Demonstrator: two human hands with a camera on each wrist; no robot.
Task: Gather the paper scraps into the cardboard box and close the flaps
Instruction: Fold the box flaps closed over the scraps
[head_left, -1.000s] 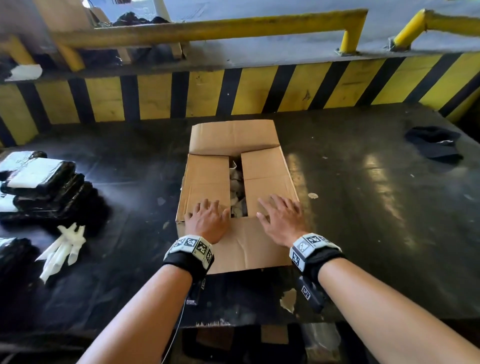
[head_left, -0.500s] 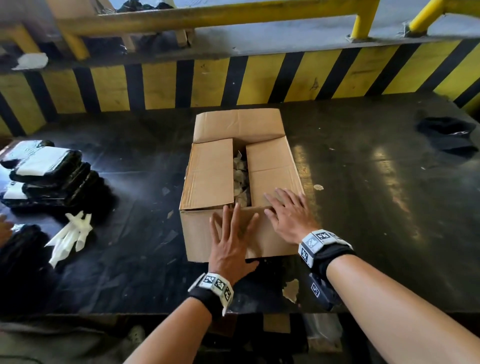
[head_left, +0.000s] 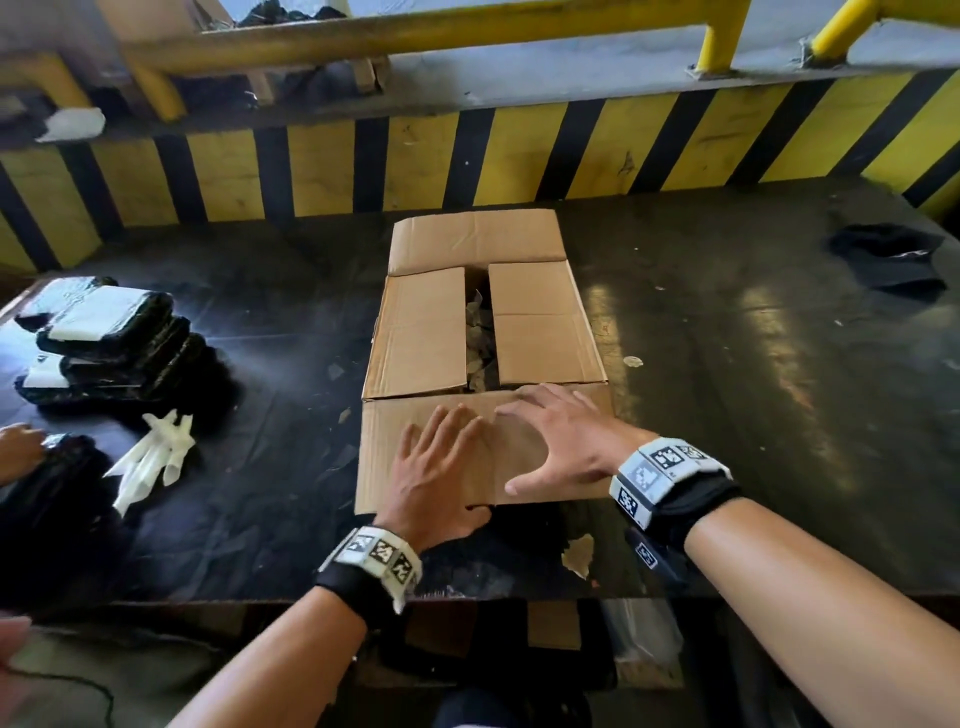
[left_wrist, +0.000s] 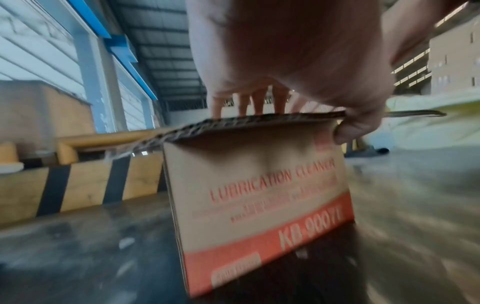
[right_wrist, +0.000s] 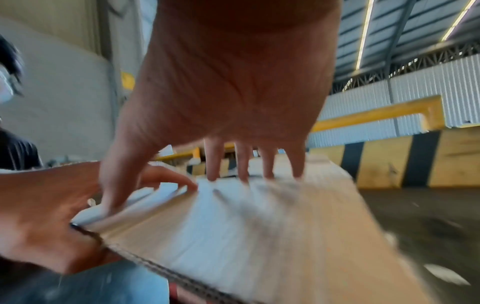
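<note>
The cardboard box (head_left: 540, 322) stands mid-table with both side flaps folded in and the far flap (head_left: 475, 239) open backward. Paper scraps (head_left: 477, 338) show in the gap between the side flaps. My left hand (head_left: 436, 467) pinches the near flap (head_left: 387, 447), fingers on top and thumb under its edge; the left wrist view shows the same grip by my left hand (left_wrist: 311, 92) above the box's printed front (left_wrist: 259, 195). My right hand (head_left: 566, 441) lies spread on that flap, fingers straight. In the right wrist view its fingertips (right_wrist: 214, 174) touch the flap (right_wrist: 259, 226).
Stacked black packets (head_left: 104, 343) and white plastic pieces (head_left: 156, 462) lie at the left, where another person's hand (head_left: 18, 449) shows. A black cloth (head_left: 888, 254) sits far right. Small scraps (head_left: 632, 361) lie on the dark table (head_left: 753, 415). A yellow-black barrier (head_left: 519, 156) closes the back.
My left hand left the left side flap, dropped to the box front and raised the near flap to about level. My right hand slid from the right side flap onto it.
</note>
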